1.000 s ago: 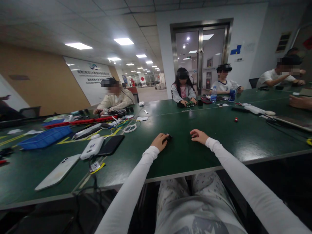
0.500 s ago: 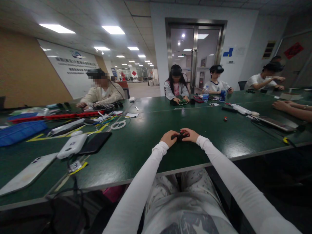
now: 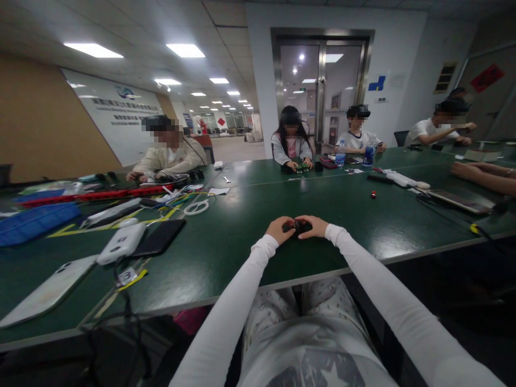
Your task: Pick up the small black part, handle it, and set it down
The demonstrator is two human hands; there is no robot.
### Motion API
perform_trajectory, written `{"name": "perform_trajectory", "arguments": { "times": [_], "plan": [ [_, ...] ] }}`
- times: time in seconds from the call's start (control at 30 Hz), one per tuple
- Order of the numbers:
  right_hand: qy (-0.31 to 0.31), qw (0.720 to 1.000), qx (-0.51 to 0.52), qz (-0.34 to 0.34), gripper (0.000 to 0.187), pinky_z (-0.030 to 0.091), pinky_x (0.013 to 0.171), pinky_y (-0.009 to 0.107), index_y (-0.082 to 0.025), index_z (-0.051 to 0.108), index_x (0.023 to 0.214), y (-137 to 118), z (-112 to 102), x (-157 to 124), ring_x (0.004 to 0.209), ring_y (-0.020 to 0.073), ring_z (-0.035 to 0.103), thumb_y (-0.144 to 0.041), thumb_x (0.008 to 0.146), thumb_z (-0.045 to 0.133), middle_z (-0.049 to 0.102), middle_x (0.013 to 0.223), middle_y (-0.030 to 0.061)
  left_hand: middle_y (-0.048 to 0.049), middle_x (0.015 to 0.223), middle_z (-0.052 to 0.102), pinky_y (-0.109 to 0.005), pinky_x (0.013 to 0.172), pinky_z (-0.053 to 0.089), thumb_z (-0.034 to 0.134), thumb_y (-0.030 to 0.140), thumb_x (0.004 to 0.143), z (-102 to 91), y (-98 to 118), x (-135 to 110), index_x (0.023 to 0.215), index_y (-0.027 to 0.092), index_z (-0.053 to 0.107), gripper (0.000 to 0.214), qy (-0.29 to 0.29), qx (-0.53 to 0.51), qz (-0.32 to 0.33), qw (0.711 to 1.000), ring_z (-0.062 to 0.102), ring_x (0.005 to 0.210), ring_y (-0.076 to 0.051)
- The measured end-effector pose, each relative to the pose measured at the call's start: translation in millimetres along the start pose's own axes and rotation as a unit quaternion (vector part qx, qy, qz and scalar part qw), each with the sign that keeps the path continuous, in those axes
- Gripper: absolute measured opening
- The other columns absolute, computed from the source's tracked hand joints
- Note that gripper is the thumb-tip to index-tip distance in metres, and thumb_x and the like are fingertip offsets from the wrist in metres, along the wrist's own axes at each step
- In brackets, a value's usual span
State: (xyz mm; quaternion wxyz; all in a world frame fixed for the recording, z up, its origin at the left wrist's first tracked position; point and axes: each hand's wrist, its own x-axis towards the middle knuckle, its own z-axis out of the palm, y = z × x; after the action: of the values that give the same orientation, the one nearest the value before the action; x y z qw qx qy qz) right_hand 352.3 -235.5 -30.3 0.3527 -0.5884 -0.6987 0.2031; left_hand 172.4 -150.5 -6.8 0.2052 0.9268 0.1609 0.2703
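Lap [image 3: 334,306] at six o'clock, below the near edge of the green table [image 3: 226,252]. Straight ahead at twelve from there, both bare hands close together above the tabletop. Left hand [image 3: 279,230] half curled, fingertips and thumb drawn in around the nine o'clock side of a small dark object [image 3: 297,226]. Right hand [image 3: 315,227] likewise partly closed, thumb and fingers slightly parted, holding the three o'clock side. Too small and too covered to tell what kind of object; cannot tell, either, whether resting on the table or lifted a little.

A second ago, only the left hand on the dark object, with the right hand well apart toward three o'clock and holding nothing. Now gripped from both sides, much as half a second ago: by judgement, a shift from one-handed hold to two-handed handling, with little travel since.

Around the hands, farther out: black slab [image 3: 159,237] and white device [image 3: 123,243] just beside each other at nine, white phone [image 3: 48,293] at eight, coiled white cable [image 3: 195,213] at ten, small red item [image 3: 373,194] at two. Farthest, at twelve, a seated person [image 3: 291,145] with green pieces [image 3: 301,168] in hand.
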Motion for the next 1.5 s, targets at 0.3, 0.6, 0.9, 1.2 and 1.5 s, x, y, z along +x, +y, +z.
{"name": "perform_trajectory", "arguments": {
  "times": [0.3, 0.6, 0.9, 1.2, 1.5],
  "plan": [
    [0.005, 1.0, -0.027, -0.008, 0.073, 0.038, 0.084, 0.038, -0.022, 0.042, 0.116, -1, -1, 0, 0.096, 0.0218, 0.049, -0.045, 0.052, 0.067, 0.051, 0.108, 0.0077, -0.0026, 0.08, 0.058, -0.028, 0.065, 0.043, 0.056, 0.031, 0.065, -1.3, 3, 0, 0.086, 0.018, 0.057, 0.025, -0.006, -0.009, 0.002, 1.0, 0.053, 0.075, -0.014],
    [-0.032, 0.999, 0.031, -0.002, 0.068, 0.037, 0.085, 0.038, -0.024, 0.045, 0.113, -3, -4, 0, 0.095, 0.0199, 0.05, -0.037, 0.051, 0.07, 0.054, 0.102, 0.0047, -0.0018, 0.078, 0.057, -0.03, 0.068, 0.043, 0.058, 0.036, 0.063, -1.1, 5, -1, 0.081, 0.018, 0.058, 0.025, 0.004, -0.01, -0.011, 1.0, 0.052, 0.074, -0.015],
    [-0.041, 0.993, 0.114, 0.002, 0.063, 0.037, 0.083, 0.035, -0.018, 0.045, 0.112, -10, -3, -1, 0.086, 0.0156, 0.052, -0.032, 0.055, 0.069, 0.057, 0.09, 0.0038, -0.0021, 0.076, 0.055, -0.03, 0.071, 0.041, 0.056, 0.034, 0.066, 1.0, -4, -1, 0.078, 0.018, 0.059, 0.02, 0.024, 0.039, 0.025, 0.999, 0.051, 0.075, -0.014],
    [-0.057, 0.99, 0.129, -0.008, 0.064, 0.039, 0.08, 0.033, -0.02, 0.043, 0.114, -13, -4, -1, 0.08, 0.0139, 0.052, -0.029, 0.056, 0.068, 0.055, 0.08, 0.0003, -0.0025, 0.076, 0.055, -0.031, 0.069, 0.041, 0.056, 0.032, 0.066, -0.7, -3, -1, 0.078, 0.018, 0.059, 0.018, 0.027, 0.02, 0.007, 0.999, 0.05, 0.074, -0.014],
    [-0.033, 0.995, 0.095, 0.009, 0.062, 0.038, 0.08, 0.036, -0.02, 0.047, 0.11, -8, -3, 0, 0.082, 0.0156, 0.052, -0.031, 0.054, 0.069, 0.055, 0.085, 0.0019, -0.0024, 0.078, 0.057, -0.03, 0.068, 0.043, 0.056, 0.034, 0.065, -2.1, -4, -1, 0.077, 0.018, 0.06, 0.02, 0.048, -0.033, -0.049, 0.997, 0.052, 0.074, -0.014]
  ]
}}
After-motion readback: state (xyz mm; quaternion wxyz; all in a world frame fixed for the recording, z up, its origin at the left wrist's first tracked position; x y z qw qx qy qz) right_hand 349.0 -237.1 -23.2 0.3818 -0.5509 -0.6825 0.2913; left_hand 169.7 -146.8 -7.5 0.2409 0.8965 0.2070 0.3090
